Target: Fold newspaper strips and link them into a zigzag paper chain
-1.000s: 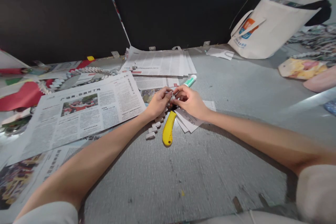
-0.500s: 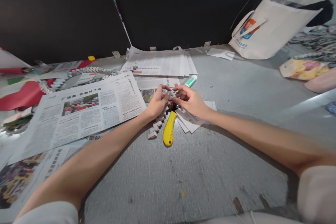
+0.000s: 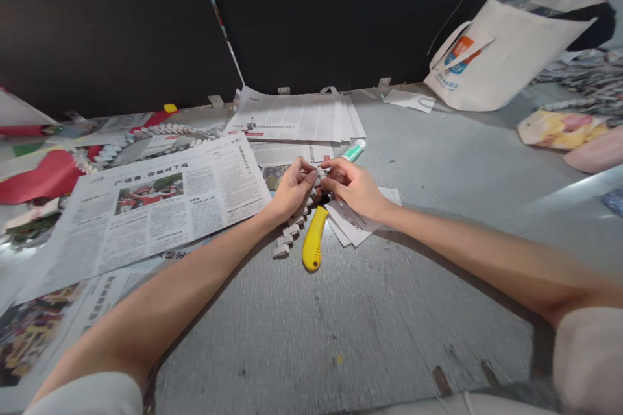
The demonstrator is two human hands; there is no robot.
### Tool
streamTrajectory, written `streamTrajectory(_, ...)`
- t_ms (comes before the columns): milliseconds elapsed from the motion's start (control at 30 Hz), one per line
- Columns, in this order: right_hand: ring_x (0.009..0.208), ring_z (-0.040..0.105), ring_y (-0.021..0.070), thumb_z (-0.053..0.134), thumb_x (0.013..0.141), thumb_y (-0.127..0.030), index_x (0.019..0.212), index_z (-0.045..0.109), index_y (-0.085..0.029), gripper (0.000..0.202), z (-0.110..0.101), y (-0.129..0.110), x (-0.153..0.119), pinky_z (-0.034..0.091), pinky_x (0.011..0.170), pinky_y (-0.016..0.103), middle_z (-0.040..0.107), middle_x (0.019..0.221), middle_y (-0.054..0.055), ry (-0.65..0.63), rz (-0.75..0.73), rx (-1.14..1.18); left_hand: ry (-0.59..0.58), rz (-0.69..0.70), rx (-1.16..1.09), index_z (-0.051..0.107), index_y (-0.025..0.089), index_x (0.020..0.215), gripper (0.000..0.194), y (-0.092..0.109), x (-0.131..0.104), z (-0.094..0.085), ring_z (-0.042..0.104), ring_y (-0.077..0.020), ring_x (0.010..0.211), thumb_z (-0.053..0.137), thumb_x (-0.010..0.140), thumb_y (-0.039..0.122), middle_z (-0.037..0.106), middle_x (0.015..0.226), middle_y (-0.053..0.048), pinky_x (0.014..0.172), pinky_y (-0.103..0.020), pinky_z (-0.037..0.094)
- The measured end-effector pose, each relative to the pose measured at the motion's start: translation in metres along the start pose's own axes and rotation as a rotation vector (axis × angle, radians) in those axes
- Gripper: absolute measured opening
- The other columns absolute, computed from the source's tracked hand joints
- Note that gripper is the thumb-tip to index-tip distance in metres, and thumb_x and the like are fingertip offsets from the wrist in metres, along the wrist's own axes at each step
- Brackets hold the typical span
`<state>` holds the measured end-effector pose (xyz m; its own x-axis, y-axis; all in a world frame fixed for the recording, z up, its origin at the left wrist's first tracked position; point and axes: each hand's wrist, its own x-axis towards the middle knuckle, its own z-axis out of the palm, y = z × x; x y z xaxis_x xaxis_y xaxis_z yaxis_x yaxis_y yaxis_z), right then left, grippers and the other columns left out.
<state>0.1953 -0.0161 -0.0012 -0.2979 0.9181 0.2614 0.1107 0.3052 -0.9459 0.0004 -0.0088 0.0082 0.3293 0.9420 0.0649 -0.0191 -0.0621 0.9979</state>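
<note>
A zigzag chain of folded paper (image 3: 291, 231) hangs down and to the left from between my hands, its lower end near the grey surface. My left hand (image 3: 295, 189) pinches the upper part of this chain. My right hand (image 3: 353, 188) is closed on the chain's top end, its fingertips close to those of the left. Just below my hands lies a yellow-handled tool (image 3: 314, 240), its far end hidden under them. White paper slips (image 3: 351, 224) lie under my right hand, and a green and white tube (image 3: 355, 150) is behind it.
Newspaper sheets (image 3: 160, 198) spread over the left side, with more paper (image 3: 296, 118) by the black wall (image 3: 341, 13). Another folded chain (image 3: 109, 154) and red paper (image 3: 41, 178) lie far left. A white bag (image 3: 501, 52) and a floral pouch (image 3: 559, 130) are at right.
My right fingertips have shifted slightly and closed in on the chain's top end. The chain's lower end has moved a little to the left.
</note>
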Motion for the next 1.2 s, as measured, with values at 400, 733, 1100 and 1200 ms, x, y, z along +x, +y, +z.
streamTrajectory(400, 0.058, 0.059, 0.0128, 0.076, 0.095, -0.053, 0.117, 0.062, -0.024, 0.039, 0.001, 0.010, 0.004, 0.050, 0.054, 0.032, 0.073, 0.095, 0.004, 0.077, 0.078, 0.067, 0.082, 0.004, -0.061, 0.049, 0.021, 0.107, 0.028, -0.005, 0.004, -0.001, 0.071, -0.0150, 0.074, 0.073, 0.098, 0.033, 0.074, 0.084, -0.002, 0.069, -0.028, 0.055)
streamTrajectory(733, 0.065, 0.059, 0.0155, 0.076, 0.095, -0.046, 0.088, 0.071, -0.021, 0.026, -0.001, 0.003, 0.005, 0.049, 0.061, 0.034, 0.073, 0.081, 0.004, 0.070, 0.032, 0.036, 0.085, 0.200, 0.026, 0.046, 0.023, 0.100, 0.026, -0.010, 0.006, 0.002, 0.071, -0.0141, 0.076, 0.071, 0.097, 0.029, 0.071, 0.080, 0.001, 0.069, -0.028, 0.055)
streamTrajectory(1100, 0.072, 0.061, 0.0168, 0.077, 0.094, -0.046, 0.091, 0.073, -0.022, 0.025, -0.001, -0.001, 0.001, 0.049, 0.065, 0.033, 0.070, 0.080, 0.002, 0.114, -0.034, 0.021, 0.165, 0.338, 0.325, 0.044, 0.024, 0.095, 0.023, -0.013, -0.004, 0.004, 0.072, -0.0184, 0.083, 0.066, 0.098, 0.028, 0.074, 0.087, -0.003, 0.075, -0.032, 0.052)
streamTrajectory(1200, 0.069, 0.058, 0.0160, 0.077, 0.094, -0.047, 0.097, 0.072, -0.022, 0.025, 0.000, 0.001, 0.000, 0.048, 0.063, 0.033, 0.067, 0.078, 0.001, 0.086, -0.039, 0.039, 0.223, 0.432, 0.461, 0.049, 0.024, 0.096, 0.017, -0.015, -0.008, 0.003, 0.070, -0.0194, 0.082, 0.066, 0.097, 0.024, 0.073, 0.088, -0.004, 0.075, -0.033, 0.052)
